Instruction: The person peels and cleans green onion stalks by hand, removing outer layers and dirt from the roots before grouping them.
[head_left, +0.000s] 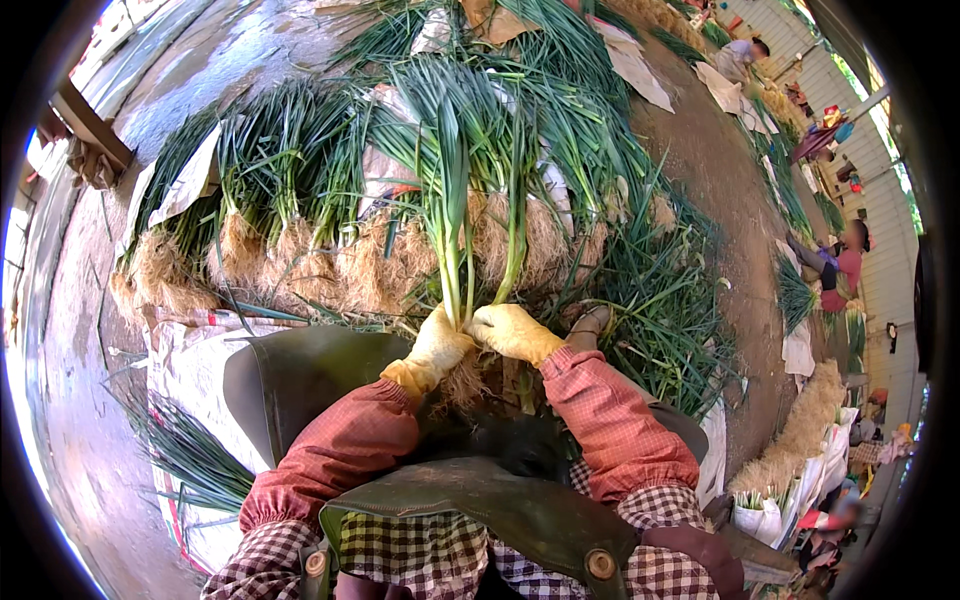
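In the middle, just above my lap, my two yellow-gloved hands meet at the lower stems of some green onions (452, 255). My left hand (437, 347) is closed round the pale stem bases, and tan roots (463, 385) hang below it. Beside it, my right hand (512, 332) is closed too, its fingers pressed against the left hand at the foot of a stalk (517, 215) that leans up to the right. Long green leaves rise away from me over the pile. The fingertips where the gloves touch are partly hidden.
Bundles of green onions (290, 150) lie ahead, roots toward me. Loose leaves (660, 320) are heaped at my right; more leaves (195, 450) lie on white sacking (195, 365) at my left. A dark green apron (470, 500) covers my lap. Other people sit far right.
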